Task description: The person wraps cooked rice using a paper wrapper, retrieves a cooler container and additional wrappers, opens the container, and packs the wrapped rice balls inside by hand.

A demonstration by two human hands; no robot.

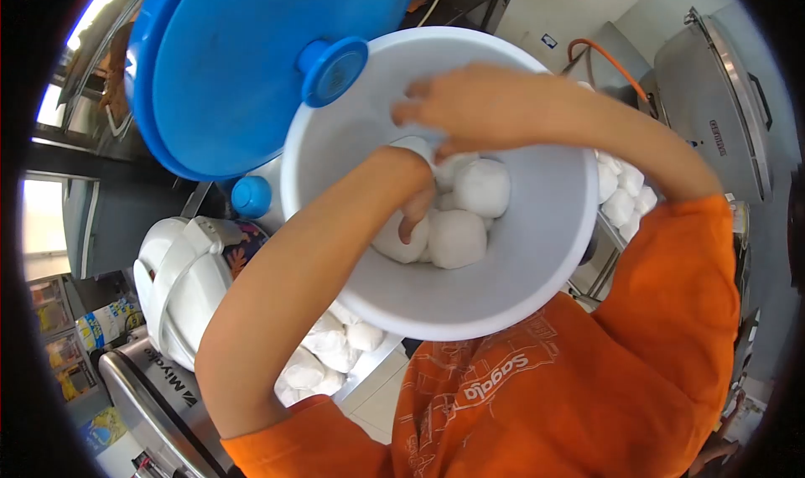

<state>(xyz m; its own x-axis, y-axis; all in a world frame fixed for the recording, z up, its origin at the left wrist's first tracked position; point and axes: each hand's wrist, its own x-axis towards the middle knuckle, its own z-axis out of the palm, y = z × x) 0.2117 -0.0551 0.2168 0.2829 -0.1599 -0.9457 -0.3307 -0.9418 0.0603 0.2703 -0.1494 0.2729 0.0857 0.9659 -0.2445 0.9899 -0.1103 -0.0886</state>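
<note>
A large white tub [537, 251] stands before me with several white rounded bundles [457, 239] at its bottom; I cannot make out what they contain. My left hand [411, 197] reaches down inside, bent at the wrist. One finger extends down over a bundle at the left, and the other fingers are mostly hidden. My right hand [461, 109], smeared by motion, hovers above the bundles near the far wall of the tub. Its fingers are apart, and I see nothing held in it.
A big blue lid [226, 75] with a round knob tilts behind the tub's left side. More white bundles lie on metal surfaces at the lower left [327, 352] and at the right [620, 193]. A white lidded container [180, 285] is on the left; a steel machine [713, 101] stands far right.
</note>
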